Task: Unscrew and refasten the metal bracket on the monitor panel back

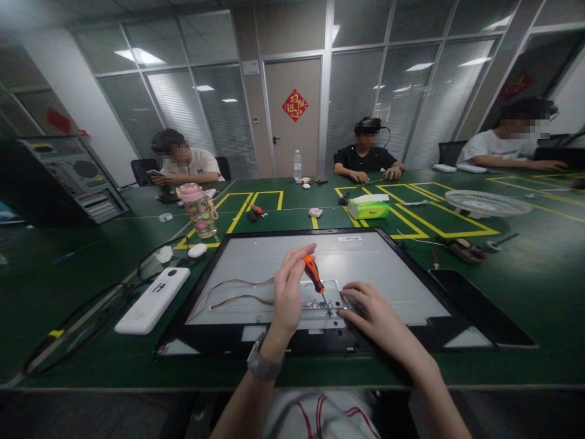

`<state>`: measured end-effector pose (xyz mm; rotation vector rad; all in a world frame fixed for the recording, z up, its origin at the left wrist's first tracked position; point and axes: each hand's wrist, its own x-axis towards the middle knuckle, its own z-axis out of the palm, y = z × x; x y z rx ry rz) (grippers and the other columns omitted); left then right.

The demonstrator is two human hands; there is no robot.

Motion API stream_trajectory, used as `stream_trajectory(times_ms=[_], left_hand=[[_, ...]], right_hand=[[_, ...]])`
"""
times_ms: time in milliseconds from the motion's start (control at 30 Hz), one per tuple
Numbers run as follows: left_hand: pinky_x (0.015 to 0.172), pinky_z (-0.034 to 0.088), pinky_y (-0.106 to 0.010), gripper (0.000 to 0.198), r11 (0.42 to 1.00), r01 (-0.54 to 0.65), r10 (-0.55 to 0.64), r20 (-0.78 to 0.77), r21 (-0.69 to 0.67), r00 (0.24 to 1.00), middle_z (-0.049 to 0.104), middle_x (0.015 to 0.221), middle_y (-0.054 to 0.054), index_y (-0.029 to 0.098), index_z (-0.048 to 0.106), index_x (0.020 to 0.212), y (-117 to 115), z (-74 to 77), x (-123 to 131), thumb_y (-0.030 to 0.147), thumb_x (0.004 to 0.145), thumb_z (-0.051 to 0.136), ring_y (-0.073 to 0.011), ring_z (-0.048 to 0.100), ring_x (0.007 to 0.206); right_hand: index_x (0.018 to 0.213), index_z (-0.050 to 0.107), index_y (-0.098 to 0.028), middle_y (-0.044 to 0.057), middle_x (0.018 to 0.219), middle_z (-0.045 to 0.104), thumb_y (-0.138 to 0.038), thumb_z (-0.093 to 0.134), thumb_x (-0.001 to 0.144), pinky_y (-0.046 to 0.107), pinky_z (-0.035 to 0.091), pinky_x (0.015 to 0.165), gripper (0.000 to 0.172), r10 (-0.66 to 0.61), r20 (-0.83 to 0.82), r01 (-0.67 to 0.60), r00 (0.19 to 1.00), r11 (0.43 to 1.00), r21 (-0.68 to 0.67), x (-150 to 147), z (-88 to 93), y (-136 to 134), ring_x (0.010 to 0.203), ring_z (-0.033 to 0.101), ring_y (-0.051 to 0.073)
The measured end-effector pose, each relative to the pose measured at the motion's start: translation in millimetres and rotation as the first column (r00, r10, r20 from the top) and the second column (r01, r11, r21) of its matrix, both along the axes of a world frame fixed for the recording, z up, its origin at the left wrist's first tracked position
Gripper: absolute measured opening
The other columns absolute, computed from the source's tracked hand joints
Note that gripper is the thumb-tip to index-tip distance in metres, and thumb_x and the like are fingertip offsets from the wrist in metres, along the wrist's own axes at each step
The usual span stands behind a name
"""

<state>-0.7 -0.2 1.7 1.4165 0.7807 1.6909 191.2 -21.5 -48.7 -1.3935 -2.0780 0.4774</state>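
A monitor panel (pixel 393 274) lies face down in a black frame on the green table in front of me. My left hand (pixel 289 295) is closed round a small orange-handled screwdriver (pixel 313 272), whose tip points down at a narrow circuit board (pixel 320 303) near the panel's front edge. My right hand (pixel 369 311) rests beside that board, its fingers bent and pressed on the panel right next to the screwdriver tip. Thin red and white wires (pixel 228 292) run left from the board across the metal back.
A white power bank (pixel 153 299) with black cables lies left of the panel, and a dark slab (pixel 479 308) lies to the right. A pink-lidded bottle (pixel 200 210), a green tissue box (pixel 368 208) and a white fan (pixel 487 203) stand further back. Three people sit at the far side.
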Motion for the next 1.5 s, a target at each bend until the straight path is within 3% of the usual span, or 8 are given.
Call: stream_trajectory(times_ms=[133,333,533,700,900,1100,1300,1500], left_hand=[[0.091,0.045,-0.032,0.032,0.997,0.055,-0.055,0.006,-0.060,0.998,0.069,0.098,-0.008,0.017,0.068,0.115,-0.4,-1.6,-0.2,0.031,0.092,0.049,-0.0198,0.062,0.096],[0.082,0.049,-0.028,0.020,0.998,-0.062,0.062,-0.085,0.012,0.994,0.063,0.097,-0.005,0.021,0.072,0.098,-0.8,1.4,0.5,0.031,0.085,0.061,-0.0176,0.061,0.088],[0.091,0.046,-0.032,0.031,0.997,0.066,-0.066,0.006,-0.047,0.998,0.068,0.104,-0.008,0.019,0.067,0.114,-0.9,0.9,1.0,0.029,0.093,0.047,-0.0193,0.063,0.097],[0.074,0.047,-0.024,0.018,0.997,-0.067,0.070,-0.084,0.034,0.994,0.062,0.094,-0.004,0.020,0.072,0.099,-1.6,2.8,1.3,0.024,0.085,0.062,-0.0134,0.058,0.079],[0.089,0.047,-0.030,0.029,1.000,0.019,-0.019,0.016,-0.020,1.000,0.065,0.111,-0.008,0.018,0.066,0.114,-0.9,0.7,1.2,0.025,0.094,0.047,-0.0178,0.062,0.099],[0.072,0.048,-0.021,0.015,0.996,-0.060,0.062,-0.036,0.065,0.997,0.061,0.093,-0.003,0.019,0.072,0.096,-0.5,2.4,1.5,0.021,0.082,0.066,-0.0121,0.059,0.079],[0.087,0.047,-0.028,0.027,1.000,0.010,-0.010,0.017,-0.013,1.000,0.067,0.099,-0.008,0.018,0.070,0.108,0.2,-0.6,0.9,0.027,0.094,0.048,-0.0176,0.063,0.095],[0.072,0.047,-0.022,0.014,0.996,-0.075,0.077,-0.036,0.040,0.996,0.062,0.092,-0.003,0.020,0.073,0.094,-0.1,1.1,0.4,0.026,0.085,0.063,-0.0123,0.059,0.077]], right_hand=[[0.107,0.067,-0.022,0.009,0.115,0.062,-0.031,0.062,0.087,0.042,0.046,0.098,0.023,-0.002,0.004,0.002,1.000,1.000,0.002,0.1,-0.2,0.1,0.109,0.056,0.026],[0.108,0.066,-0.022,0.009,0.115,0.061,-0.030,0.062,0.087,0.041,0.045,0.099,0.024,-0.008,-0.001,0.008,1.000,1.000,-0.019,-0.7,1.1,-0.4,0.110,0.056,0.027],[0.108,0.066,-0.022,0.009,0.116,0.061,-0.032,0.061,0.088,0.041,0.044,0.099,0.024,-0.002,0.000,0.002,1.000,1.000,-0.031,-1.1,2.7,-0.7,0.111,0.055,0.027],[0.109,0.066,-0.021,0.009,0.115,0.061,-0.032,0.062,0.087,0.042,0.045,0.099,0.025,-0.002,-0.002,0.002,1.000,1.000,-0.015,-0.5,0.6,-0.4,0.110,0.056,0.027],[0.109,0.066,-0.020,0.010,0.115,0.061,-0.030,0.061,0.088,0.041,0.045,0.098,0.024,0.005,0.007,-0.005,1.000,1.000,-0.011,-0.2,-0.2,-0.6,0.109,0.056,0.026],[0.109,0.067,-0.020,0.010,0.116,0.061,-0.030,0.062,0.087,0.041,0.044,0.099,0.025,-0.006,0.011,0.006,1.000,1.000,-0.014,0.3,-1.3,0.4,0.110,0.055,0.027],[0.109,0.067,-0.020,0.010,0.115,0.061,-0.031,0.061,0.087,0.041,0.044,0.099,0.025,-0.010,0.004,0.010,1.000,1.000,-0.006,-0.1,-0.2,-0.6,0.110,0.056,0.027],[0.109,0.067,-0.019,0.010,0.115,0.061,-0.029,0.063,0.086,0.041,0.045,0.099,0.026,-0.014,0.006,0.014,1.000,1.000,-0.005,-0.6,-1.1,-0.2,0.110,0.056,0.026]])
